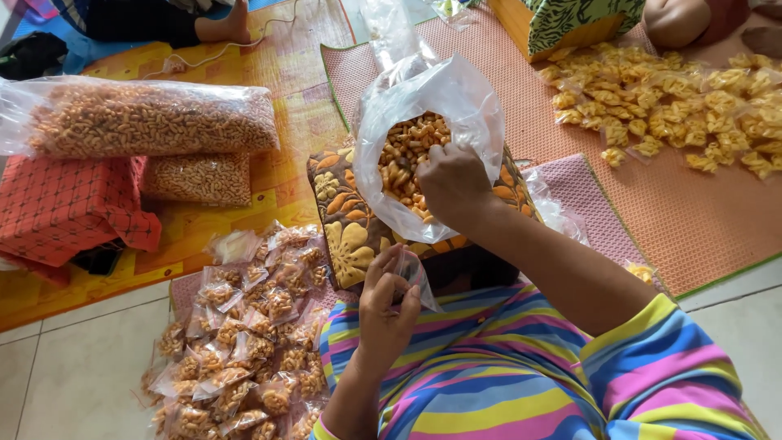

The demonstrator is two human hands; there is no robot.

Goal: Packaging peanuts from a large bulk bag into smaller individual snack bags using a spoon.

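A person in a bright striped top sits on the floor, seen from above, with the right hand (452,181) reaching into the mouth of a large clear plastic bag (444,106) of orange-brown snack pieces (407,151); the fingers are curled together among the pieces, though whether they grip any cannot be told. The big bag rests open on a brown cushion (346,220) patterned with yellow flowers, just in front of the person's lap. The left hand (387,305) is raised close to the body, its fingers pinched on a small empty clear packet (414,273) held upright just below the cushion's near edge. To the person's left, a heap of small filled packets (244,342) lies partly on the tiled floor and partly on a pink mat. Farther left, two long sealed bags of snacks (155,122) lie on an orange floor mat beside a red checked cloth (69,208). At upper right, a spread of yellow snack packets (676,106) covers a woven reddish mat (676,220), near another person's bare knee at the frame's top edge.
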